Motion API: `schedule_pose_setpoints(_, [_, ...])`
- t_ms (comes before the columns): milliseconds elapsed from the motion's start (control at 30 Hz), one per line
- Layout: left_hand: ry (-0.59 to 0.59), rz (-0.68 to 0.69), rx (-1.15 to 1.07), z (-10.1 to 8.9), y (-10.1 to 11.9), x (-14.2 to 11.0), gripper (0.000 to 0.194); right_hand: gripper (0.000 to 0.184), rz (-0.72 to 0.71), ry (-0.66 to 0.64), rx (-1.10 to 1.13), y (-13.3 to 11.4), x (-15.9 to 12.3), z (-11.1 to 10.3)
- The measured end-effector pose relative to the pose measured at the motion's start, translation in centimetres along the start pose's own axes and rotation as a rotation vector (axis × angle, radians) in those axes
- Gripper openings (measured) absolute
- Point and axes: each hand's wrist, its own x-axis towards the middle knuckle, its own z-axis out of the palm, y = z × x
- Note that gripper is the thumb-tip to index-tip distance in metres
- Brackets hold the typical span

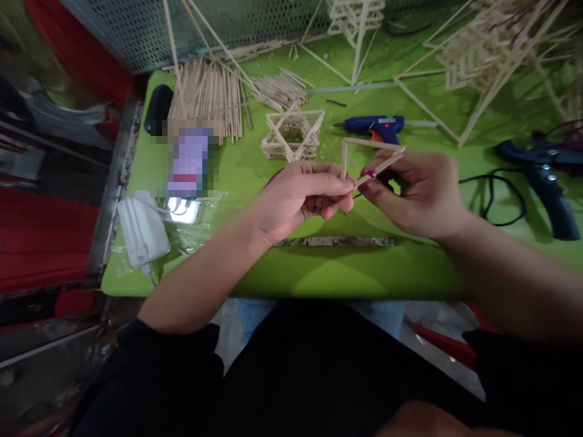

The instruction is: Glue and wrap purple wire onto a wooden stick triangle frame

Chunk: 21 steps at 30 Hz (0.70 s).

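My left hand [298,197] and my right hand [419,191] meet above the green table [319,273], together holding a small triangle of thin wooden sticks [371,155]. The left fingers pinch its lower corner; the right thumb and fingers grip the slanted stick beside that corner. Just behind the hands stands a stacked star-shaped stick frame [293,135], and a blue glue gun [373,126] lies to its right. A glue-stained flat stick [337,241] lies on the table under my wrists.
A pile of loose sticks [207,97] lies at the back left, beside a black object [157,109]. A white charger in plastic [141,229] sits at the left edge. A second dark glue gun [546,176] with a black cord lies right. Larger stick structures [483,48] stand behind.
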Motion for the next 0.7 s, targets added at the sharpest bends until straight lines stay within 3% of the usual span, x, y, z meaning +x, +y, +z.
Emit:
schedule_pose_setpoints(367, [0.158,0.058,0.037,-0.1,0.3,0.1,0.021,0.019,-0.015,0.018,0.028,-0.1,0.1,-0.1])
schedule_pose_setpoints(700, [0.223,0.095,-0.005,-0.5,-0.1,0.4,0.022,0.021,-0.035,0.0,0.026,-1.2,0.1,-0.3])
